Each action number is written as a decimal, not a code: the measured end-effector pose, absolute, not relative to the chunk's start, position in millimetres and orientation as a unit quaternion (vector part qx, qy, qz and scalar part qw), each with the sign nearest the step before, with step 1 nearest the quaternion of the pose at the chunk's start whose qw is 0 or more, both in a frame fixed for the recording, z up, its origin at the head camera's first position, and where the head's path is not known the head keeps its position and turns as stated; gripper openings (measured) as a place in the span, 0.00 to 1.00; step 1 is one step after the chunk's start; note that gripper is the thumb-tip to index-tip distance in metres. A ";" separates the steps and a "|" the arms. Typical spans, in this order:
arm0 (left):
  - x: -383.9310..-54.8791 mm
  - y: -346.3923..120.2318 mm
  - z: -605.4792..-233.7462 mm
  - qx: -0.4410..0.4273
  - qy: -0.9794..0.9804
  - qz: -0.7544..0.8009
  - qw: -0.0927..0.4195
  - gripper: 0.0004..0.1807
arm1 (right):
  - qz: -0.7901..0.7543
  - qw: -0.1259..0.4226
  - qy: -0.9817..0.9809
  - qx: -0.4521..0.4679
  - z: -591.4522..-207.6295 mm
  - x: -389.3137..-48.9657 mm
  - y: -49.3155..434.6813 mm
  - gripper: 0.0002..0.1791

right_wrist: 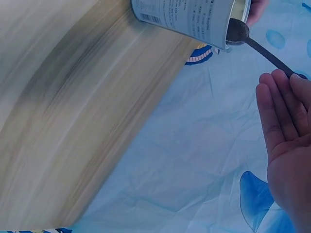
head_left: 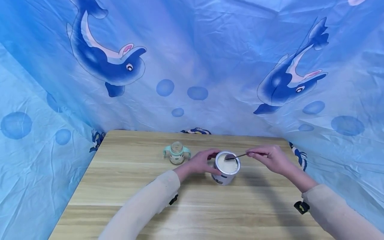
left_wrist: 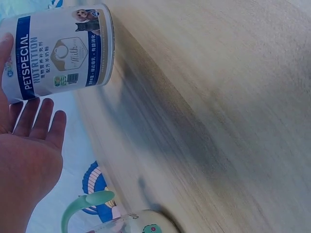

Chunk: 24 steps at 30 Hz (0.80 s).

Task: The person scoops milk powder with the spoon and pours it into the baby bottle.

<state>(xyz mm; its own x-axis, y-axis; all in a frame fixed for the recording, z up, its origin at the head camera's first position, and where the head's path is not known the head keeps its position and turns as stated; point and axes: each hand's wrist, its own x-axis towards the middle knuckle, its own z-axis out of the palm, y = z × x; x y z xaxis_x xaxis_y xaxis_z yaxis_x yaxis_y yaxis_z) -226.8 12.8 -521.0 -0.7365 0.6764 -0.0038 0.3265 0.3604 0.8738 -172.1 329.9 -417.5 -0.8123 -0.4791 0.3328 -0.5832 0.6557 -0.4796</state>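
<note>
A white milk powder can (head_left: 222,179) with a blue and gold label stands open on the table, pale powder (head_left: 227,165) visible inside its silver rim. My left hand (head_left: 202,162) holds it from the left, thumb across the near side and fingers around the far side. In the left wrist view the can (left_wrist: 58,53) shows pet pictures and printed text. My right hand (head_left: 270,158) pinches the handle of a dark metal spoon (head_left: 240,155) between thumb and fingers. The bowl of the spoon (right_wrist: 238,32) is at the can's mouth, over the powder.
Left of the can stands a small clear baby bottle (head_left: 177,154) with mint green handles and an uncovered top. The wooden table (head_left: 126,176) ends at a blue curtain (head_left: 210,60) printed with dolphins, which hangs behind it and along both sides.
</note>
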 end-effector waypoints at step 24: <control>-229.1 15.5 -526.0 0.318 0.798 0.479 0.184 0.50 | 0.373 -0.043 -0.901 0.218 -426.1 -173.4 344.2 0.08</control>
